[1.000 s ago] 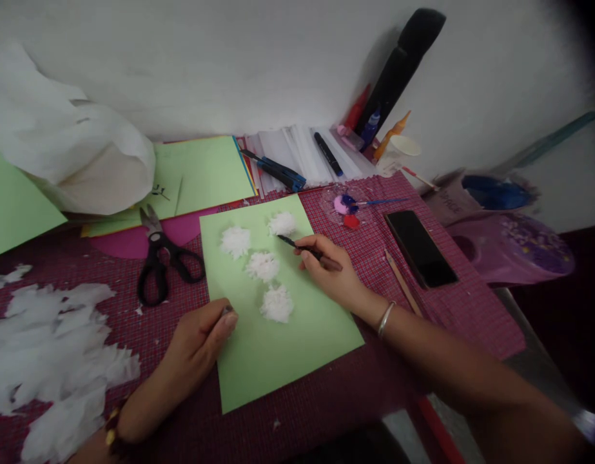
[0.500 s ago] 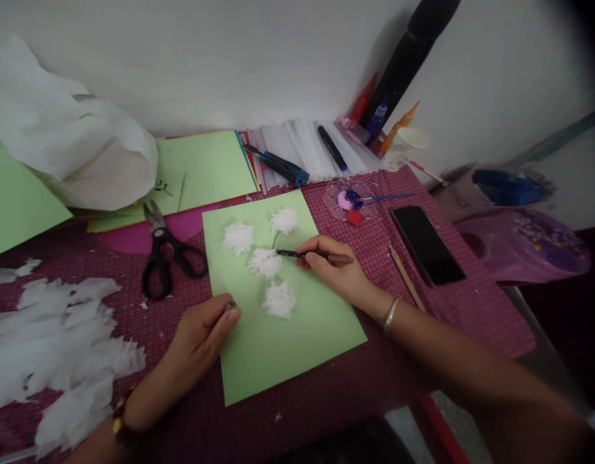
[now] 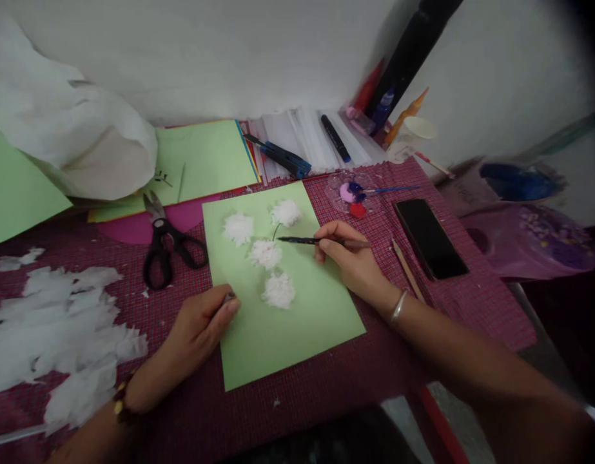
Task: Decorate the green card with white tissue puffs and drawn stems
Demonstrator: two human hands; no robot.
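A light green sheet of paper (image 3: 258,348) lies before me with several fluffy white paper puffs (image 3: 278,291) on it. A short thin dark curved line runs between the top right puff and the middle one. My right hand (image 3: 348,254) pinches a slim black pen (image 3: 297,240) with a brownish rear end. The pen's tip is just right of the line's lower end; whether it touches the paper I cannot tell. At the sheet's left edge, my left hand (image 3: 200,325) is closed, with a small greyish thing showing between thumb and fingers.
Black-handled scissors (image 3: 162,248) lie left of the sheet, near torn white tissue (image 3: 55,328). Behind are a blue cutter (image 3: 282,158), a marker (image 3: 334,138) and a paint palette (image 3: 374,203) with a brush. A phone (image 3: 430,238) and pencil (image 3: 407,270) lie right.
My right hand has drawn back to the right, taking the pen's tip off the middle puff's edge. My left hand keeps its place on the sheet; the view has shifted slightly.
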